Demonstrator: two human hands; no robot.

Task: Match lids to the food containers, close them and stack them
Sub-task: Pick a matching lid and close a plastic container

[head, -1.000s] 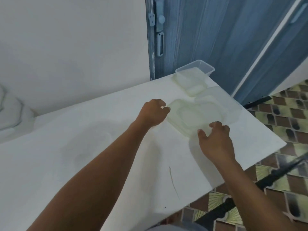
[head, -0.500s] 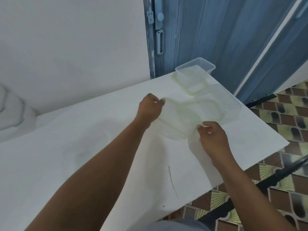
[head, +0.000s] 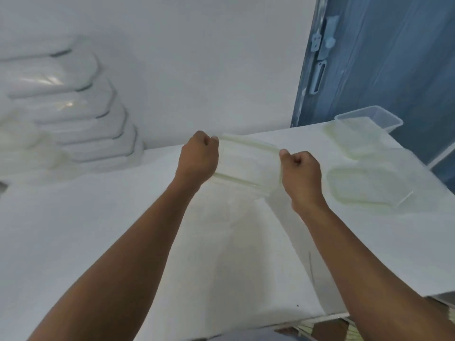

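The raised lid (head: 248,163) is thin see-through plastic, slightly cloudy with a faint greenish-yellow tint and a moulded ridge round the rim, and the flat lid (head: 369,190) by the table's (head: 123,230) right edge plus the open container (head: 369,121) at the far right corner look like the same smooth stuff. The stack of containers (head: 73,114) at the far left is glossier, catching bright highlights, while the table top is smooth matt white with one thin scratch (head: 311,267) near the front edge. Door (head: 394,57) behind is streaky blue paint, latch (head: 320,72) painted over too.
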